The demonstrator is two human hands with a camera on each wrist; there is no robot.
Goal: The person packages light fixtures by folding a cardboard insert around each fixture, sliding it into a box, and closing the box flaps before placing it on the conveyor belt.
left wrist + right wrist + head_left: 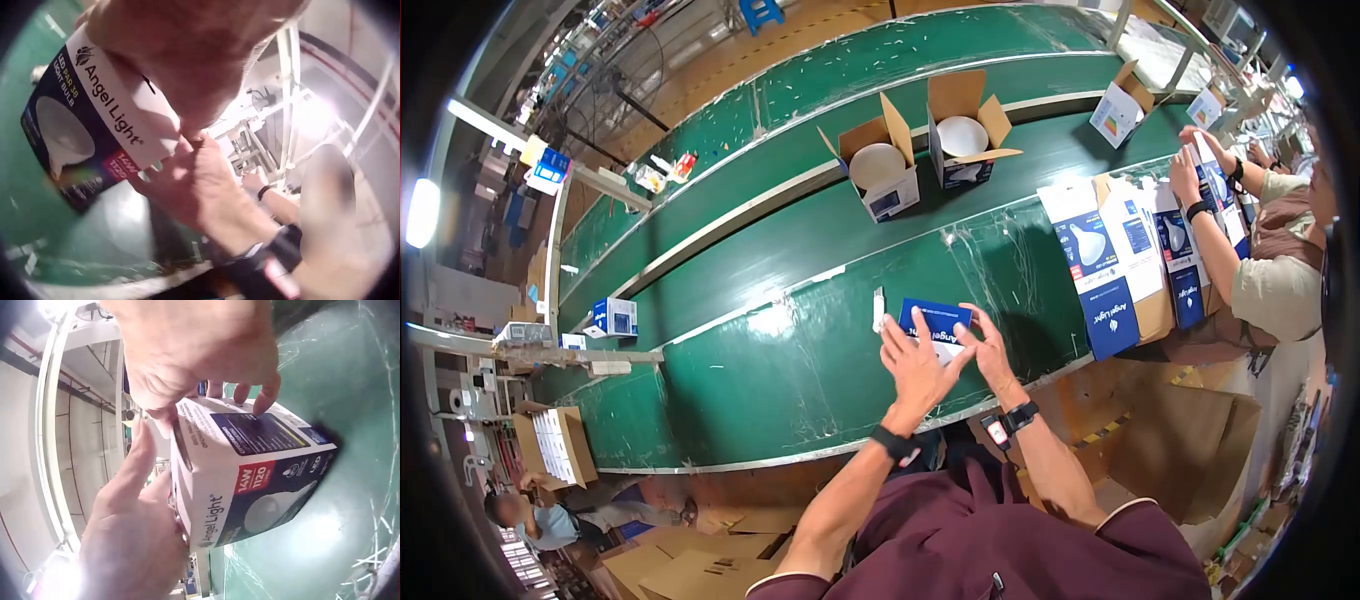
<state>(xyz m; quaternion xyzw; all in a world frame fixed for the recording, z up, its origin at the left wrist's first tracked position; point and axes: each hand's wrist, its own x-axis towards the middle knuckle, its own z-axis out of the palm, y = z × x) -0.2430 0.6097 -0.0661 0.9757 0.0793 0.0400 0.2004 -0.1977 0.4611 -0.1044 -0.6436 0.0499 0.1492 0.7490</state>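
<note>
A blue and white Angel Light bulb box (pixel 937 314) stands on the green work surface between both hands. The left hand (pixel 920 376), fingers spread and fairly straight, touches its near left part. On the box's right side, the right hand (pixel 991 352) holds on with bent fingers, its thumb by the top edge. In the right wrist view, the right hand (pixel 200 353) has fingertips on the printed side of the box (pixel 250 475), while the left hand (pixel 134 531) lies against its end. The left wrist view shows the box (pixel 75 125) partly covered by the left hand (pixel 181 50).
Two open cartons (pixel 887 193) (pixel 965 172) holding round white items stand beyond the hands. A small white object (pixel 879 309) lies left of the box. Flattened printed boxes (pixel 1102 262) are stacked at the right, beside another person's arms (pixel 1217 235). A closed box (pixel 613 317) stands far left.
</note>
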